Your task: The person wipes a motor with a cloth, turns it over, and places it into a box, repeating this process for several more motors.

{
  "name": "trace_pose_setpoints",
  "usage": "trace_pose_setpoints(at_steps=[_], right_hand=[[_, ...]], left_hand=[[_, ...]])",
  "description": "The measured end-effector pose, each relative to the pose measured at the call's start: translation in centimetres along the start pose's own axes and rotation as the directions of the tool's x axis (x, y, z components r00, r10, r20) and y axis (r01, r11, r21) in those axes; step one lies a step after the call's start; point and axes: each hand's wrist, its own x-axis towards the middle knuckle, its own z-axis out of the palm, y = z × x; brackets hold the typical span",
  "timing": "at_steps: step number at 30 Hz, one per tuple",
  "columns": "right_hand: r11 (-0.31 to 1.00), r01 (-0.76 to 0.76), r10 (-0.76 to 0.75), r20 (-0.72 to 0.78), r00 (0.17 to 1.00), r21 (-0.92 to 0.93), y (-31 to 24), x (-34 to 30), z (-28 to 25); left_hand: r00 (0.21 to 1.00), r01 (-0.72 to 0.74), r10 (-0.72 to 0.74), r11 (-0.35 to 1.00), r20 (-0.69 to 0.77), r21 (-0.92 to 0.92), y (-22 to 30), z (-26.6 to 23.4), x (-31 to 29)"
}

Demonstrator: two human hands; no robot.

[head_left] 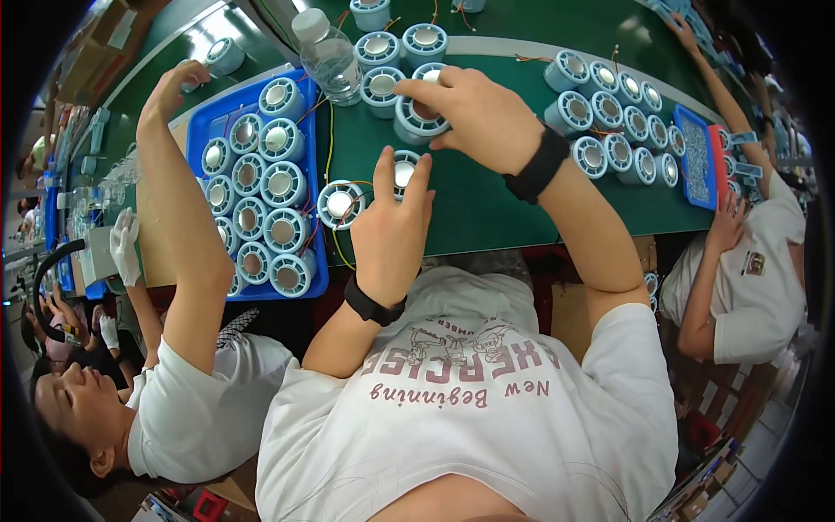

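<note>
My right hand (483,117) curls its thumb and fingers around a light blue round housing (417,124) with a metal disc on top. Closer to me, my left hand (390,230) is at a second housing of the same kind (404,171), index and middle fingers straddling its disc; the thumb's contact is hidden. Just left of those fingers stands another housing (340,204), with thin coloured wires beside it. Beyond my right hand are several more, among them one housing (381,90) near a clear plastic bottle (330,61) with a white cap.
At the left, a blue tray (319,270) holds rows of housings. Grouped housings (606,110) stand on the green table (513,209) to the right, before a blue bin of small clear pieces (696,161). Co-workers sit on both sides; the left one's arm (187,209) reaches across the tray.
</note>
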Motion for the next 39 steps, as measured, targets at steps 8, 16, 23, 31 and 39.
trace_pose_setpoints(at_steps=[8, 16, 23, 31, 39], right_hand=[[0.954, 0.28, -0.286, -0.051, 0.957, -0.107, -0.3, 2.6, 4.4], [1.0, 0.009, -0.009, 0.002, 1.0, 0.019, 8.8, 7.8, -5.0], [0.762, -0.42, 0.481, -0.003, 0.877, -0.492, 20.9, 15.4, 0.5], [0.697, -0.576, 0.612, -0.063, 0.788, -0.428, 24.3, 14.5, 0.8], [0.988, -0.135, 0.139, -0.046, 0.989, 0.079, 15.3, 7.6, -6.6]], left_hand=[[0.996, -0.091, 0.092, 0.995, 0.016, -0.049, -0.7, -0.3, -0.8], [0.993, 0.021, -0.019, 1.0, 0.118, -0.019, -0.9, -1.4, -0.7], [0.998, 0.05, -0.051, 0.998, 0.026, 0.042, -0.8, -3.0, -0.3], [0.952, 0.245, -0.274, 0.95, 0.138, 0.196, -0.3, -3.4, -0.3], [0.989, 0.126, -0.136, 0.981, 0.061, 0.151, -1.0, -2.8, -1.4]])
